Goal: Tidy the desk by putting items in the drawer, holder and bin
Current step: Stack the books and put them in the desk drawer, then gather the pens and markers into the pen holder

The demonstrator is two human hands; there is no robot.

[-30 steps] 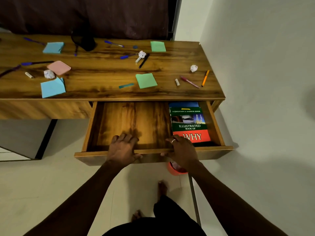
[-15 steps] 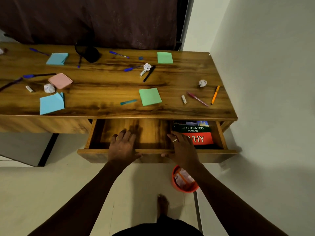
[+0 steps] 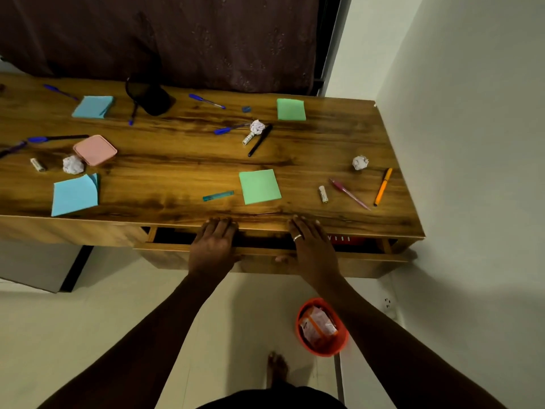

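Head view: left grip [image 3: 212,246] and right grip [image 3: 312,249] lie flat with straight fingers, clamped on nothing, pressing the front of the drawer [image 3: 368,265]. The drawer shows only a narrow gap under the tabletop [image 3: 177,172]. Beyond the drawer lies a green note [image 3: 259,186], and an orange bin [image 3: 324,351] stands on the floor before it.

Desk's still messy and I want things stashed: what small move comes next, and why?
Probably pull the wooden drawer out: it shows only a narrow gap, the left hand and right hand rest on its front edge, and the near green sticky-note pad lies on the wooden desk.
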